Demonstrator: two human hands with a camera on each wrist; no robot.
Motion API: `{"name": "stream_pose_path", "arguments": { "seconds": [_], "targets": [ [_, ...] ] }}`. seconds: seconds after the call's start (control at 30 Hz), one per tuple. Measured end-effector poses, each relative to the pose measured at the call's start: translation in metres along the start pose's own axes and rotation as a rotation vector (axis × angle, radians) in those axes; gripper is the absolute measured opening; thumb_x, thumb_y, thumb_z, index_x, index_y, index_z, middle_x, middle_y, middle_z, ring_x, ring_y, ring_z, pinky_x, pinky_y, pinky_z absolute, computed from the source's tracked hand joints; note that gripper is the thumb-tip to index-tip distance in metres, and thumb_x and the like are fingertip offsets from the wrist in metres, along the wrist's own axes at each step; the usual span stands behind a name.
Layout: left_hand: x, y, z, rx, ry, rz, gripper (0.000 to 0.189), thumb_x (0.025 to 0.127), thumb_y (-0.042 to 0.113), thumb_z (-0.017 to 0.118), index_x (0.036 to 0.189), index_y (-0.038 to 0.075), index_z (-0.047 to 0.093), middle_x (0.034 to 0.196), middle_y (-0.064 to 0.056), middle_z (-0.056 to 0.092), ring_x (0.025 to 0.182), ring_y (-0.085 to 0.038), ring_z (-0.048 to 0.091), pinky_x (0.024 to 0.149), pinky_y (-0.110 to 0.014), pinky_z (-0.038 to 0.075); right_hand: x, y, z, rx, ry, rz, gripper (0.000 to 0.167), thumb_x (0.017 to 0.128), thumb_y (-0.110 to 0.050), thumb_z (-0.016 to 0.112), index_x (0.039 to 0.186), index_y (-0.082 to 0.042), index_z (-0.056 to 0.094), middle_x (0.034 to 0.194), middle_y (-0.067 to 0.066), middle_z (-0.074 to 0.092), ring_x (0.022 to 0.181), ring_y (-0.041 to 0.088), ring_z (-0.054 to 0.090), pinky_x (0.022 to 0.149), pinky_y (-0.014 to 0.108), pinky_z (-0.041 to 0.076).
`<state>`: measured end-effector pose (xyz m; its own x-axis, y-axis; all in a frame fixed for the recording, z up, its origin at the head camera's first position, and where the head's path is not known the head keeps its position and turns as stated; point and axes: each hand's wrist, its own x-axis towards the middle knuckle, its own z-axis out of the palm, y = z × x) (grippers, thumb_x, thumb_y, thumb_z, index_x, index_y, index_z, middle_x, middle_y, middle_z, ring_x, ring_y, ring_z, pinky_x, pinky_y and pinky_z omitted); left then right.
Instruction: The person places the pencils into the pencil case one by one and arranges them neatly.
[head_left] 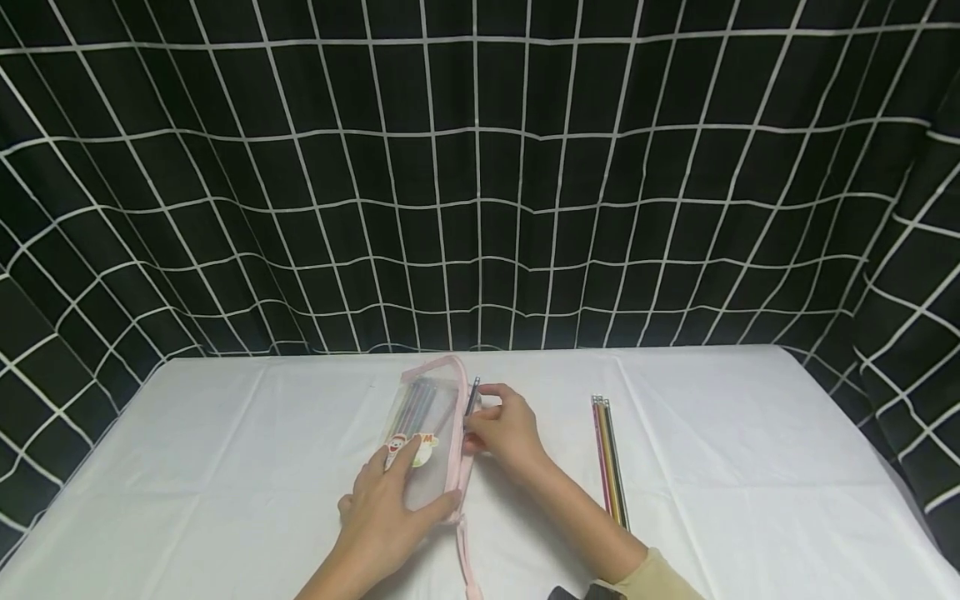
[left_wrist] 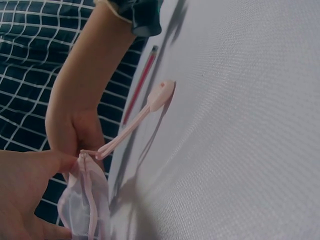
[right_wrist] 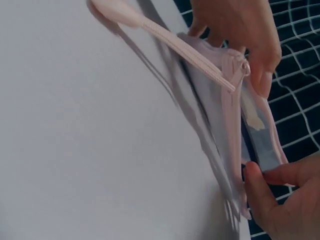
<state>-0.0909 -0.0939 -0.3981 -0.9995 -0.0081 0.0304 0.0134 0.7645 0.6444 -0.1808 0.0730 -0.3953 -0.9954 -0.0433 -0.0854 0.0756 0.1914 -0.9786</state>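
Left hand (head_left: 386, 512) gripped the pencil pouch (head_left: 441, 417); right hand (head_left: 506, 429) pinched a pencil (head_left: 472, 397) at its zippered edge (head_left: 456, 446); loose pencils (head_left: 609, 454) lay apart.

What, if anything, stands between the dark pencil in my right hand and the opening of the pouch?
Nothing visible. The right hand pinches the dark pencil at the opening of the pouch, and the left hand grips the pouch's near end, away from the pencil.

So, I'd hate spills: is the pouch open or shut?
Open: the pouch has its zip edges apart, and the right hand holds a pencil at the gap.
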Motion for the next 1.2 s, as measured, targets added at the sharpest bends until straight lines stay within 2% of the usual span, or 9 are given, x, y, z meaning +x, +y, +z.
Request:
{"name": "stream_pose_path", "arguments": {
  "seconds": [0.23, 0.6, 0.7, 0.9, 0.97, 1.2],
  "targets": [
    [0.0, 0.0, 0.0, -0.003, 0.003, -0.002, 0.088, 0.085, 0.06, 0.076, 0.156, 0.014, 0.051, 0.156, -0.032, 0.044, 0.143, -0.052, 0.043, 0.092, -0.069, 0.037, 0.009, -0.003, 0.002, -0.118, -0.048, 0.024, 0.06, 0.085, 0.011, 0.065, 0.143, 0.015, 0.051, 0.086, 0.018, 0.072, 0.056, 0.009, 0.068, 0.06, 0.027, 0.061],
    [0.0, 0.0, 0.0, -0.007, 0.001, 0.003, 0.088, 0.085, 0.059, 0.077, 0.156, 0.013, 0.051, 0.156, -0.033, 0.043, 0.143, -0.053, 0.043, 0.093, -0.072, 0.037, 0.011, -0.003, 0.007, -0.243, -0.062, -0.014, 0.059, 0.08, 0.01, 0.066, 0.138, 0.017, 0.055, 0.083, 0.018, 0.069, 0.056, 0.01, 0.065, 0.057, 0.025, 0.059],
    [0.0, 0.0, 0.0, -0.012, -0.004, 0.003, 0.089, 0.085, 0.059, 0.077, 0.156, 0.013, 0.051, 0.156, -0.034, 0.042, 0.143, -0.054, 0.042, 0.093, -0.072, 0.036, 0.012, -0.003, 0.007, -0.22, -0.076, 0.003, 0.056, 0.082, 0.009, 0.067, 0.137, 0.017, 0.056, 0.083, 0.017, 0.069, 0.057, 0.011, 0.066, 0.058, 0.026, 0.06],
    [0.001, 0.0, 0.0, -0.012, -0.005, 0.001, 0.089, 0.085, 0.058, 0.077, 0.156, 0.012, 0.051, 0.156, -0.033, 0.043, 0.144, -0.053, 0.042, 0.093, -0.073, 0.036, 0.015, -0.002, 0.005, -0.134, -0.119, 0.067, 0.046, 0.092, 0.003, 0.065, 0.136, 0.015, 0.058, 0.1, 0.023, 0.072, 0.067, 0.015, 0.072, 0.063, 0.027, 0.062],
    [0.001, 0.0, 0.001, -0.011, -0.002, 0.003, 0.088, 0.085, 0.058, 0.078, 0.156, 0.012, 0.051, 0.156, -0.034, 0.043, 0.143, -0.053, 0.042, 0.093, -0.072, 0.036, 0.016, -0.001, 0.004, -0.114, -0.125, 0.076, 0.044, 0.095, 0.001, 0.063, 0.137, 0.015, 0.058, 0.101, 0.023, 0.072, 0.069, 0.016, 0.072, 0.064, 0.028, 0.062],
    [0.002, 0.0, 0.0, -0.012, -0.013, 0.001, 0.089, 0.086, 0.058, 0.078, 0.156, 0.011, 0.05, 0.156, -0.035, 0.042, 0.143, -0.056, 0.041, 0.094, -0.075, 0.035, 0.022, 0.0, 0.0, -0.059, -0.136, 0.079, 0.038, 0.101, 0.004, 0.054, 0.136, 0.018, 0.057, 0.104, 0.026, 0.072, 0.065, 0.011, 0.069, 0.067, 0.026, 0.062]
  ]
}}
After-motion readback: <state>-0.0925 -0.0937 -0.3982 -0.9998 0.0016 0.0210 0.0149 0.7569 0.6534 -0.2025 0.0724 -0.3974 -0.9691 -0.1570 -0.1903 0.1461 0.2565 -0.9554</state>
